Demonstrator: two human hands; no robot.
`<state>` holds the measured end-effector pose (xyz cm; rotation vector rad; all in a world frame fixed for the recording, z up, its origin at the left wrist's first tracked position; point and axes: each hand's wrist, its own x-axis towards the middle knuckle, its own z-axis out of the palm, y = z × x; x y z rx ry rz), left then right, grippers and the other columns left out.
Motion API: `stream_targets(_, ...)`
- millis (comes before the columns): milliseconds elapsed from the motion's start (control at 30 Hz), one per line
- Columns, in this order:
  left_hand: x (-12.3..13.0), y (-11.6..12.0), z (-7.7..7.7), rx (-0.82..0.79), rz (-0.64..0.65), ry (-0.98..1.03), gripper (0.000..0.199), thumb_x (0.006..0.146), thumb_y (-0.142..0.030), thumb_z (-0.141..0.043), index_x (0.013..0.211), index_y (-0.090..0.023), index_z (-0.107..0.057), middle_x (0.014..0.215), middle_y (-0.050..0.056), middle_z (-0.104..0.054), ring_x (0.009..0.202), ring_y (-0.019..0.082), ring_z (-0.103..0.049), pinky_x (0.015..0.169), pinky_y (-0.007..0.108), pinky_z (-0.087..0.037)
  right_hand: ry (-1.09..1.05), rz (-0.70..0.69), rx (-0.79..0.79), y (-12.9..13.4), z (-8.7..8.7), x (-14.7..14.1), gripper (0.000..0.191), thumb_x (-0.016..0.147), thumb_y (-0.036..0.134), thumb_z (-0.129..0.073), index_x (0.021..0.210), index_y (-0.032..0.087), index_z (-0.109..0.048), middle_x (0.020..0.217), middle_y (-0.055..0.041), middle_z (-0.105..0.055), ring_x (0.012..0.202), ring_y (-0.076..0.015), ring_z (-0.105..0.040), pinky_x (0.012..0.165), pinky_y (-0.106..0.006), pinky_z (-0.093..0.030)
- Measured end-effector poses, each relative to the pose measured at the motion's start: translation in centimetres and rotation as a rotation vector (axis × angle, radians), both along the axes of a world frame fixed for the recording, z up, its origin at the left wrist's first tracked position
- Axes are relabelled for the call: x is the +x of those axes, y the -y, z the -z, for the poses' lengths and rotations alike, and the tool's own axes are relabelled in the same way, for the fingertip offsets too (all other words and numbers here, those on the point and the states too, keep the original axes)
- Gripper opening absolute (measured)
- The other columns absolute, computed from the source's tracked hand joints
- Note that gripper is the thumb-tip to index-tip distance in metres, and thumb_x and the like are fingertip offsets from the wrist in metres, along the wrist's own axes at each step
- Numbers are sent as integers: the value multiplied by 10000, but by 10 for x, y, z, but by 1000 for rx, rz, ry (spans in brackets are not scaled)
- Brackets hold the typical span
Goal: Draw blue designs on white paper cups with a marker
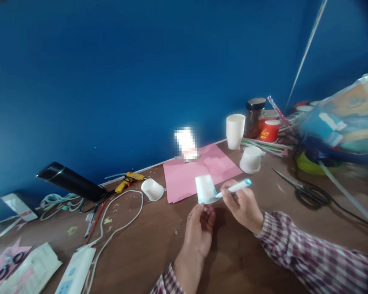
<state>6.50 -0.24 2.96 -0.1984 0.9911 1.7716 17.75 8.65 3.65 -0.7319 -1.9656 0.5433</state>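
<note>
My left hand grips a white paper cup from below by its rim, the cup turned upside down with its base up. Blue colouring runs along the cup's lower edge and up its right side. In my right hand is a white marker with a light-blue end, its tip at the blue patch on the cup's right side. Behind the cup lie sheets of pink paper on the brown table.
White paper cups stand singly at left and right, beside a cup stack. Black scissors lie right; a yellow glue gun, a black cylinder, a white cable and a power strip are left.
</note>
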Motion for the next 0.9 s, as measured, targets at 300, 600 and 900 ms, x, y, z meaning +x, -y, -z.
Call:
stream_targets(300,0,-1,-2,-8,-18,15,207,858,-64,-522,676,-84,-620,617,40,-623,556,85,-619,555,171,-562,8,-23,6,-1,3,-1,190,923,269,-463,761,192,-527,622,-13,-597,540,-144,-557,558,-254,-449)
stream_targets(600,-2,-1,3,50,8,-44,135,828,-113,-600,695,-115,-617,642,18,-630,600,75,-626,605,167,-550,-345,-54,-279,-3,4,-3,186,979,317,-411,944,185,-537,612,33,-491,491,-111,-465,473,-231,-412)
stream_targets(900,-6,3,16,22,156,-816,227,778,-349,-684,775,-122,-670,684,27,-673,654,117,-610,650,217,-484,-378,-57,-414,-18,15,-8,354,902,409,-557,1203,224,-534,1104,-88,-649,1003,-218,-637,877,-381,-526)
